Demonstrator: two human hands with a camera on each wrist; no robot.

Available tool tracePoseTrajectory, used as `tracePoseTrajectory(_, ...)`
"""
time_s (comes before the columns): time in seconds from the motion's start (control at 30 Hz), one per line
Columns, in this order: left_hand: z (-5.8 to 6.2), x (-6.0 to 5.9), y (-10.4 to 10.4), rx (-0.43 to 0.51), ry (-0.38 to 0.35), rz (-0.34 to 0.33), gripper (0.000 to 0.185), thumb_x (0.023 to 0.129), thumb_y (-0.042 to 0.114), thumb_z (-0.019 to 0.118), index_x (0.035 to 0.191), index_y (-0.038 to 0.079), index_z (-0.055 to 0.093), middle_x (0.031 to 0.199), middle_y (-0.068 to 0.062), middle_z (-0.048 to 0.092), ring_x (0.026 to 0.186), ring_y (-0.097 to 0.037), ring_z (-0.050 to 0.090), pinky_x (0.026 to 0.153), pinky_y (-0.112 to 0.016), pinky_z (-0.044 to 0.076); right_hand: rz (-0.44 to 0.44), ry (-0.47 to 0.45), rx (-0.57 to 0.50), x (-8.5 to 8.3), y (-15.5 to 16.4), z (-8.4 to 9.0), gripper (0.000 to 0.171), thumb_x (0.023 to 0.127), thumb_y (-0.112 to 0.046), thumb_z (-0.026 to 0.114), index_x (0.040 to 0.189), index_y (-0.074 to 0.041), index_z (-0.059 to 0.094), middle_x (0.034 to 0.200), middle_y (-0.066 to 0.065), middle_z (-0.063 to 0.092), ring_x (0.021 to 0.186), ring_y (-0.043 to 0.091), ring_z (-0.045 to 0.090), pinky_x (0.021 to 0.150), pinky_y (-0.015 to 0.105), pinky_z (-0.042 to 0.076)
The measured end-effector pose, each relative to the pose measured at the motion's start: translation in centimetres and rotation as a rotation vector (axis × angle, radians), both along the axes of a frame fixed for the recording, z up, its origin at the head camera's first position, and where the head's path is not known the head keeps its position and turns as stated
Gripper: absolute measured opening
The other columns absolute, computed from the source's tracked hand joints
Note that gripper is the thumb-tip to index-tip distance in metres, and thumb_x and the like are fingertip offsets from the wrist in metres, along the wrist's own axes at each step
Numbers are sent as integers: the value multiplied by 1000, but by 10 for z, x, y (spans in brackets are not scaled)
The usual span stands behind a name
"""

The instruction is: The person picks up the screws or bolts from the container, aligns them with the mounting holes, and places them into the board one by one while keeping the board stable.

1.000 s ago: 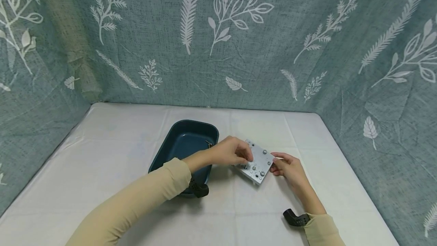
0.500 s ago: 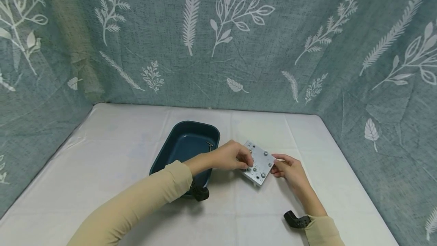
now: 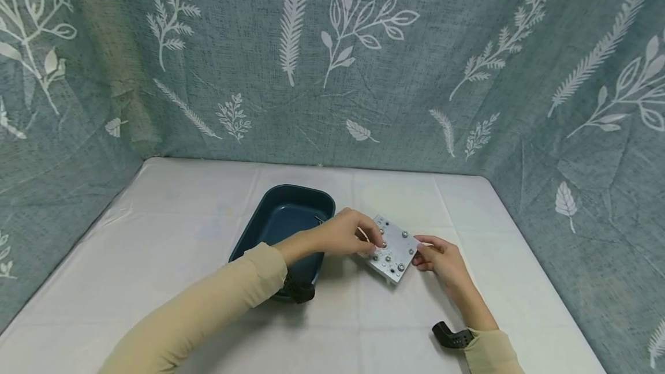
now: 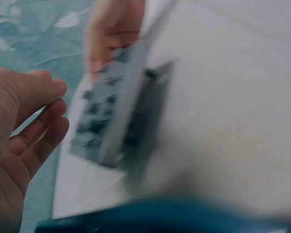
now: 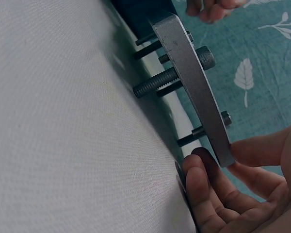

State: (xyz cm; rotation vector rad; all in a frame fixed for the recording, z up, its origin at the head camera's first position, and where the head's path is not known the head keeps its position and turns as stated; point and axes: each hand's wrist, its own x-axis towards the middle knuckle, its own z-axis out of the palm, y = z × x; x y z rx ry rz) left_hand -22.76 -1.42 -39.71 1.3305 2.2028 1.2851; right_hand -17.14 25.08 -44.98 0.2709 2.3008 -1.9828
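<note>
A silver metal plate (image 3: 400, 247) with several socket-head screws through it is held above the white cloth. My right hand (image 3: 439, 255) pinches its right corner, thumb on one face and fingers behind. From the right wrist view, the screw shanks stick out beneath the plate (image 5: 194, 82), clear of the cloth. My left hand (image 3: 348, 232) hovers over the plate's left side. In the left wrist view the left hand (image 4: 24, 121) is apart from the plate, its fingers loosely bent, with nothing seen between thumb and fingertips.
Left of the plate stands a dark blue tray (image 3: 283, 189), partly behind the left forearm. A small metal tool (image 3: 319, 220) leans at its right side. A green leaf-patterned curtain (image 3: 312, 120) surrounds the white-covered table (image 3: 197, 201).
My left hand has lifted slightly off the plate's screws and drawn back to the left. The right hand keeps its pinch on the corner, and the plate has hardly moved.
</note>
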Motion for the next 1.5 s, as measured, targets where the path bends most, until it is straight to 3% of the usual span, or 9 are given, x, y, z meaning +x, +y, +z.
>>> tracePoseTrajectory(0.1,12,-3,-19,68,-7,52,9,91,5,71,100,4,75,99,0,71,90,-12,66,82,-30,55,3,0,-2,0,-1,0,30,99,-3,56,126,10,58,87,12,68,72,17,65,64,26,56)
tracePoseTrajectory(0.27,28,-17,-60,108,20,224,12,92,13,72,102,7,75,98,2,71,91,-17,67,83,-31,54,0,2,1,0,-2,2,30,99,-4,56,127,9,58,87,12,68,72,17,65,64,26,56)
tracePoseTrajectory(0.4,21,-31,-87,70,36,347,13,91,13,73,101,6,75,95,0,72,91,-17,66,83,-34,54,-7,2,10,0,-2,3,30,99,-3,56,127,9,58,87,12,68,72,17,65,64,26,56)
tracePoseTrajectory(0.5,9,-37,-100,-4,32,393,14,90,11,74,101,3,75,95,0,72,91,-17,66,82,-37,54,-4,-2,9,1,-1,1,31,100,-3,56,127,9,57,88,12,68,72,17,65,64,26,56)
tracePoseTrajectory(0.67,-5,-41,-104,-118,-10,394,14,89,9,74,100,2,74,93,0,72,88,-16,67,80,-36,54,0,-4,2,0,0,0,31,100,-4,56,128,9,57,88,11,68,73,17,65,64,26,56)
tracePoseTrajectory(0.9,-18,-42,-93,-236,-2,447,6,87,10,77,91,5,76,80,2,71,72,-11,65,65,-30,53,-5,-7,0,0,1,0,31,99,-4,56,128,8,58,88,11,68,73,17,65,64,26,56)
tracePoseTrajectory(1.1,-26,-43,-86,-254,-25,466,9,83,10,80,89,5,75,78,3,71,70,-11,65,63,-28,54,-6,-5,-7,-1,0,-1,30,99,-2,55,126,9,58,87,12,68,72,17,65,64,26,56)
tracePoseTrajectory(1.27,-30,-44,-79,-222,-36,438,15,80,8,83,90,4,73,82,1,71,74,-10,67,68,-27,55,-9,-1,2,0,-1,-1,29,99,-2,55,126,9,59,86,12,67,72,17,65,64,26,56)
tracePoseTrajectory(1.5,-31,-44,-77,-234,-37,339,18,77,-6,79,89,5,72,82,1,70,75,-11,67,69,-27,55,-5,-1,6,0,0,-1,29,99,-2,55,126,9,58,86,12,67,72,17,65,64,26,56)
